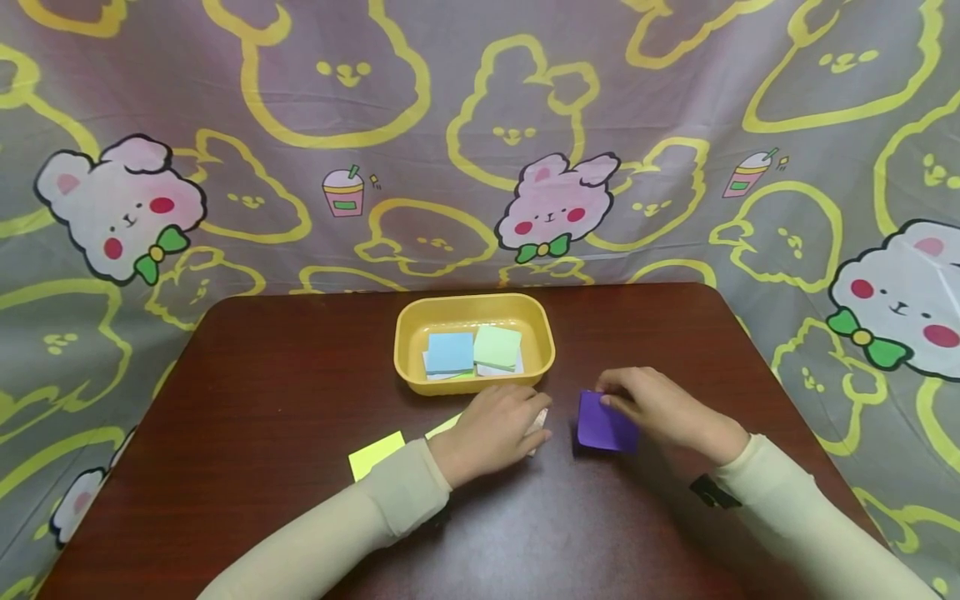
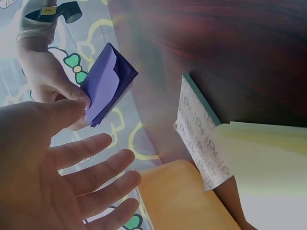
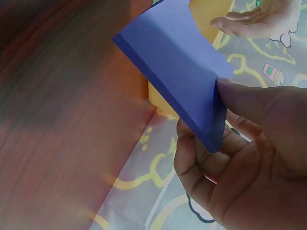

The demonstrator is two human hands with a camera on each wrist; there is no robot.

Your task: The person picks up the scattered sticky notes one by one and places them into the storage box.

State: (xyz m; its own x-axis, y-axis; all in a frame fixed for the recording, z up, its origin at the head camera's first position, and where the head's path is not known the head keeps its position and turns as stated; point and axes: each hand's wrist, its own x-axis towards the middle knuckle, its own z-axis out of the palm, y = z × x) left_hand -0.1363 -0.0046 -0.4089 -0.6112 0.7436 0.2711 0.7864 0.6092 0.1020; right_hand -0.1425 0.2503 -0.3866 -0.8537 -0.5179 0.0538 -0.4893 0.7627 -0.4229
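Observation:
My right hand pinches a purple sticky-note pad by its corner, above the right half of the table. In the right wrist view, the thumb lies on the pad's face and the fingers curl behind it. One purple sheet bows away from the rest in the left wrist view. My left hand is just in front of the tray, its fingers spread and holding nothing. Near it is a pad with a white patterned face and a dark green edge, mostly hidden by the hand in the head view.
A yellow plastic tray at the table's back middle holds a blue pad, a light green pad and others beneath. Yellow notes lie by the left forearm, partly covered. A patterned curtain hangs behind the brown table.

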